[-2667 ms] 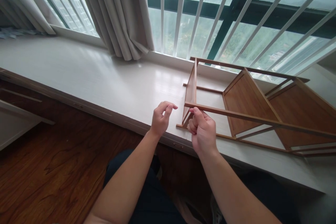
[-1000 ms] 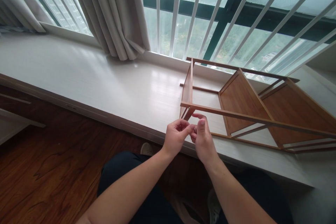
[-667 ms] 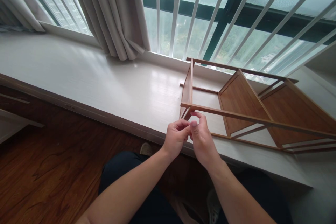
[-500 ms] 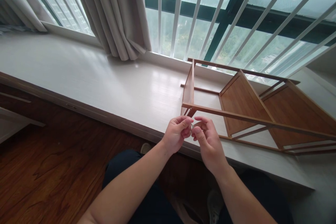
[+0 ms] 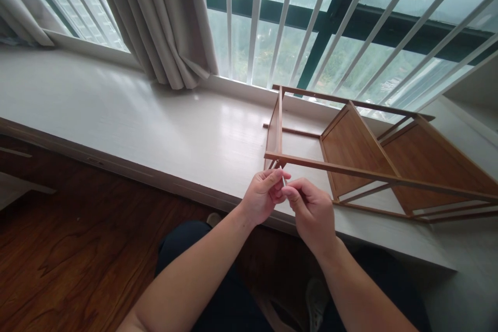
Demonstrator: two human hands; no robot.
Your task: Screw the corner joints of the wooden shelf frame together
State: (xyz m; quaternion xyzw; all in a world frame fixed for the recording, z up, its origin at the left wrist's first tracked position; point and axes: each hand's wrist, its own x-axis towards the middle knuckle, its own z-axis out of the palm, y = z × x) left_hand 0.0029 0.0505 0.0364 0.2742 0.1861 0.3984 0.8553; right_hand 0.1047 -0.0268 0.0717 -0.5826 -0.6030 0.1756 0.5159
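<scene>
A small metal piece (image 5: pixel 284 182) is pinched between the fingers of left hand (image 5: pixel 263 198) and right hand (image 5: pixel 311 211) beside the wooden rack (image 5: pixel 361 158); it could be dropped off the counter (image 5: pixel 155 129) edge if the loose pinch slips

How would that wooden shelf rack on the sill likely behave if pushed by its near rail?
The wooden rack lies on its side on the white sill, so it would probably slide, not tip. Its thin rails suggest it is light and may flex slightly.

free: sill (image 5: pixel 116 114) left | blocked: wooden rack (image 5: pixel 361 150) right, curtain (image 5: pixel 163 21) behind
</scene>
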